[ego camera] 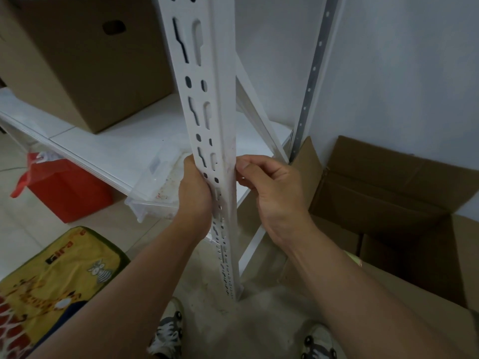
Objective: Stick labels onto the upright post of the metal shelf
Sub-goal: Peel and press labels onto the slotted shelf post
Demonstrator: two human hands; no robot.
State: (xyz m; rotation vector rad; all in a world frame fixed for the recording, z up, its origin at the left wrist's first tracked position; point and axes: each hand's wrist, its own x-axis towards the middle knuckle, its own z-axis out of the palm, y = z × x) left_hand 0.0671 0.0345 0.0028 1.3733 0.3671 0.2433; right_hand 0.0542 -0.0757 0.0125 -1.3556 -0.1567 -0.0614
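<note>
Floor (pixel 223 314) lies bare around the base of the white slotted upright post (pixel 207 104), with an open cardboard box (pixel 388 203) close on the right. Left hand (pixel 194 195) grips the post's slotted face; right hand (pixel 272 187) pinches its right edge opposite, no label discernible.

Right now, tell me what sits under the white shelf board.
Under the shelf board stand a red box with a red bag and a clear plastic bin. The board and the left hand hide the bin's contents.
</note>
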